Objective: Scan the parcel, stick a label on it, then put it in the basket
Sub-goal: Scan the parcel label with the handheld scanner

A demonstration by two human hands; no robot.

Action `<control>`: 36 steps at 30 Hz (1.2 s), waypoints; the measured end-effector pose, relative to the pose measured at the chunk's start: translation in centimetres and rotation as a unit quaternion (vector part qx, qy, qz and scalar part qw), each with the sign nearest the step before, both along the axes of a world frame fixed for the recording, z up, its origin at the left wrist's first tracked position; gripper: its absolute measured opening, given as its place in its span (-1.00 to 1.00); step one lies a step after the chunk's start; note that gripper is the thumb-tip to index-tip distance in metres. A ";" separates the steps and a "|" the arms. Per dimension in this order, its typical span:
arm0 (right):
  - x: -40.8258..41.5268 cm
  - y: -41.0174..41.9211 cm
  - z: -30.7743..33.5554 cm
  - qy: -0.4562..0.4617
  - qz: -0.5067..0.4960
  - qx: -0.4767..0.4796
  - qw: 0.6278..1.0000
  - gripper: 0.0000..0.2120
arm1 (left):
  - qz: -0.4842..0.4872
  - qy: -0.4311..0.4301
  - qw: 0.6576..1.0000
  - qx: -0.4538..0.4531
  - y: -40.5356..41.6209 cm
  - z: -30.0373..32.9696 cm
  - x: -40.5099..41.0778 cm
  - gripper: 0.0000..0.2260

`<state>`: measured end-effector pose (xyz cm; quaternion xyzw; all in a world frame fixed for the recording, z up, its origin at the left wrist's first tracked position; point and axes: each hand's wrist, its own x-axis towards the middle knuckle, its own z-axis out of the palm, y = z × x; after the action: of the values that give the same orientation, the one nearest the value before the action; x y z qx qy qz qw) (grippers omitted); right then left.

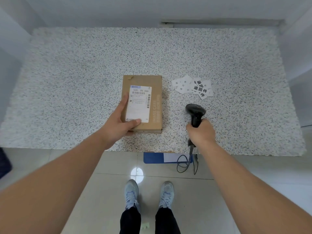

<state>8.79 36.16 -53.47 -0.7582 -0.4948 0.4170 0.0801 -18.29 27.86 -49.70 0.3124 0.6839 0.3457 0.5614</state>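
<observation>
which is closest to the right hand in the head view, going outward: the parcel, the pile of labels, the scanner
1. scanner: gripped in the right hand.
2. parcel: to its left, under the left hand.
3. pile of labels: farther back on the table.

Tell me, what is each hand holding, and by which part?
The right hand grips the black scanner by its handle. The left hand holds the cardboard parcel at its near left corner, thumb on top.
</observation>
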 end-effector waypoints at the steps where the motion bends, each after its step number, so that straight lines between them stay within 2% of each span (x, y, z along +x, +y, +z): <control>1: -0.1 -0.1 0.3 0.012 -0.006 0.001 1.000 -0.74 | 0.001 -0.004 1.000 0.005 0.0 -0.1 0.3 -0.09; 8: -0.3 -0.5 5.1 0.099 -0.043 0.068 0.992 -0.74 | 0.005 0.005 0.998 0.070 0.7 0.1 2.4 -0.06; 13: -1.1 0.1 9.2 0.131 0.005 0.098 0.987 -0.81 | 0.045 0.081 0.990 0.109 2.9 0.2 3.9 -0.08; 16: -2.0 0.3 10.7 0.159 0.038 0.084 0.983 -0.86 | 0.022 0.123 0.985 0.118 3.6 0.4 4.5 -0.11; 21: -3.5 0.0 11.9 0.240 0.032 0.032 0.970 -0.89 | -0.012 0.172 0.976 0.131 3.8 0.4 4.7 -0.11; 30: -4.6 -1.0 13.0 0.272 0.030 -0.012 0.962 -0.88 | 0.000 0.181 0.973 0.140 4.2 0.4 4.9 -0.09; 36: -4.5 -1.2 13.7 0.278 0.038 -0.007 0.960 -0.85 | 0.019 0.170 0.977 0.130 4.7 0.3 5.0 -0.09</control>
<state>4.31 35.01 -39.81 -0.5937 -0.4786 0.6175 0.1929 -13.28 32.54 -49.43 0.4243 0.7244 0.3840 0.3844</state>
